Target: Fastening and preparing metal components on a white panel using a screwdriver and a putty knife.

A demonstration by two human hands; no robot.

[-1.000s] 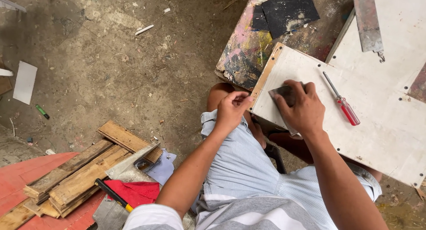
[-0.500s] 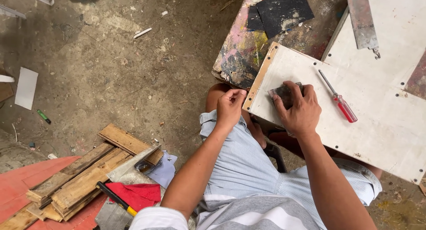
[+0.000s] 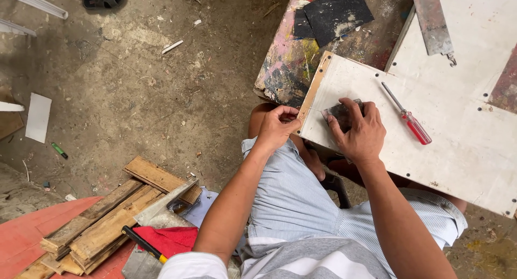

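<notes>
the dusty concrete floor (image 3: 134,96) fills the left of the view, littered with chips and scraps. a paint-stained workbench (image 3: 291,64) stands at the upper middle, and a white board (image 3: 458,150) lies across it and out over the person's lap, its brown edge facing the left hand. a second white panel (image 3: 484,37) lies further back, overlapping the bench. a stack of wooden planks (image 3: 102,225) sits on the floor at lower left, partly on a red sheet (image 3: 32,230), with a red cloth (image 3: 167,240) and a black-and-yellow handled tool (image 3: 142,244) just beside it. a black sheet of sandpaper (image 3: 336,12) rests on the bench top. a long metal blade (image 3: 433,20) lies on the far panel.

the left hand (image 3: 277,127) is curled around the near corner of the white board, fingers wrapped over its edge and gripping it. the right hand (image 3: 358,133) lies flat on the board, fingers closed down over a small dark piece of sandpaper (image 3: 339,111) pressed against the surface near the board's left edge. a red-handled screwdriver (image 3: 409,117) lies on the board just right of that hand, not touched. a small green lighter-like thing (image 3: 59,150) lies far left on the floor.
</notes>
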